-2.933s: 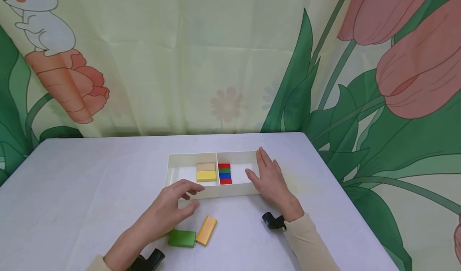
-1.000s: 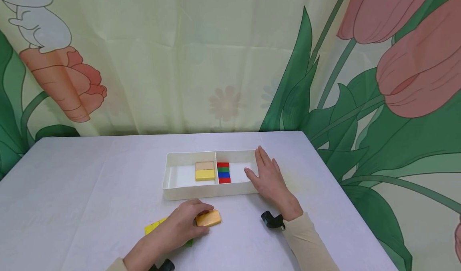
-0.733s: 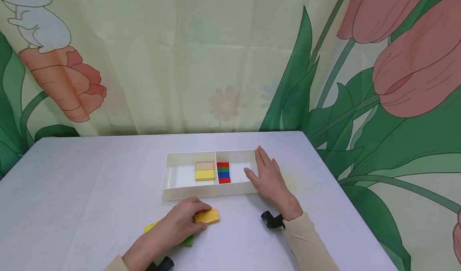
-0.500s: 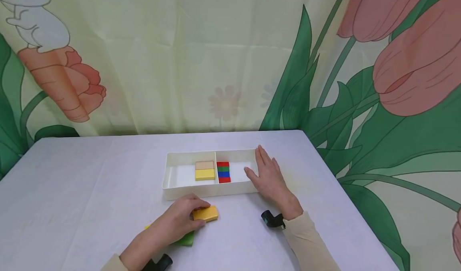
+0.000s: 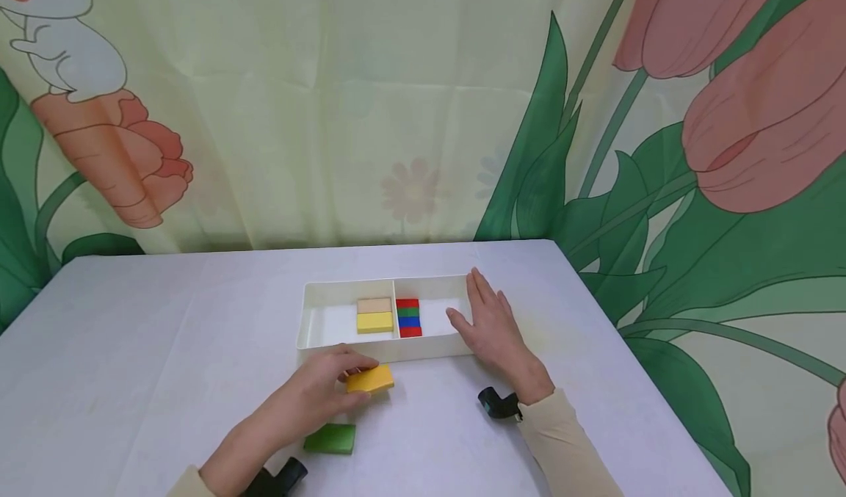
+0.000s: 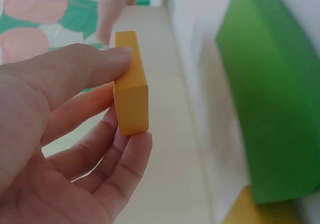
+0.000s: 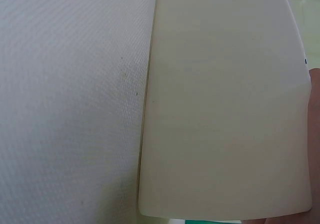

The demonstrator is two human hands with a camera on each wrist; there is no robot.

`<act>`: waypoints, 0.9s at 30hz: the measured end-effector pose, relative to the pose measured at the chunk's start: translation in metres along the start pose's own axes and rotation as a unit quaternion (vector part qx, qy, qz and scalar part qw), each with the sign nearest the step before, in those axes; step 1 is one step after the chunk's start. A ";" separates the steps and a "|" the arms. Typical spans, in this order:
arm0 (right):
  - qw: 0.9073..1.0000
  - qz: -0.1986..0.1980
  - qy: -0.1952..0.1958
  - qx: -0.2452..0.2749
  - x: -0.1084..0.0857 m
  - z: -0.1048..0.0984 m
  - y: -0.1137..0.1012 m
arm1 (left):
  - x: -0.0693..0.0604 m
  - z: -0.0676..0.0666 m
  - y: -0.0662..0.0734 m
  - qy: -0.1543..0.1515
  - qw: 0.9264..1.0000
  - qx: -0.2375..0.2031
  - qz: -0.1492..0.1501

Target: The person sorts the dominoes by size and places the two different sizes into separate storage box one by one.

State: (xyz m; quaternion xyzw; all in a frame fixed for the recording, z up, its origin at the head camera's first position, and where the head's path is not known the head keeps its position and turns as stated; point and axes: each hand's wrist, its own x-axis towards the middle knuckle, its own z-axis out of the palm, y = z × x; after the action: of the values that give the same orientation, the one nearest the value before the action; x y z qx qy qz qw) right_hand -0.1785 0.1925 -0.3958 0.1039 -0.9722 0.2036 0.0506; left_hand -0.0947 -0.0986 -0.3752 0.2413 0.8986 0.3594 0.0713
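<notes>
My left hand (image 5: 317, 385) pinches an orange-yellow block (image 5: 371, 379) between thumb and fingers, just in front of the white divided box (image 5: 423, 349). In the left wrist view the thumb presses one face of the orange-yellow block (image 6: 132, 101) and the fingers lie behind it. My right hand (image 5: 497, 329) rests with extended fingers against the box's right end. Inside the box, a beige block (image 5: 374, 305) and a yellow block (image 5: 374, 323) lie left of the divider. Small red, green and blue pieces (image 5: 408, 317) stand in a row right of it.
A green block (image 5: 330, 439) lies on the white-covered table (image 5: 165, 379) below my left hand. Part of a yellow block (image 6: 260, 209) shows beside it in the left wrist view. A printed curtain (image 5: 317, 115) hangs behind the table.
My left hand first came down from the box's front wall to the orange-yellow block and took hold of it. Since then it has lifted it toward the box. My right hand has stayed put.
</notes>
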 end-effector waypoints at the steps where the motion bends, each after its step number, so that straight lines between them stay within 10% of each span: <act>1: 1.000 -0.001 0.000 0.000 0.000 0.000 0.000 | 0.000 -0.002 0.000 0.005 1.000 0.007 0.008; 7: 1.000 -0.002 -0.001 0.004 0.000 0.001 0.000 | -0.002 -0.014 0.000 0.045 0.997 0.025 0.058; 27: 1.000 0.000 -0.005 0.003 0.001 -0.001 -0.001 | 0.022 -0.039 -0.003 0.117 0.991 0.052 0.046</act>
State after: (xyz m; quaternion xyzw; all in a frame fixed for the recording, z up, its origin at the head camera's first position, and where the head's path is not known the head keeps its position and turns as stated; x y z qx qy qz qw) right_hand -0.1794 0.1920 -0.3949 0.1054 -0.9718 0.2058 0.0456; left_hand -0.1271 -0.1135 -0.3480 0.2423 0.9061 0.3411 -0.0633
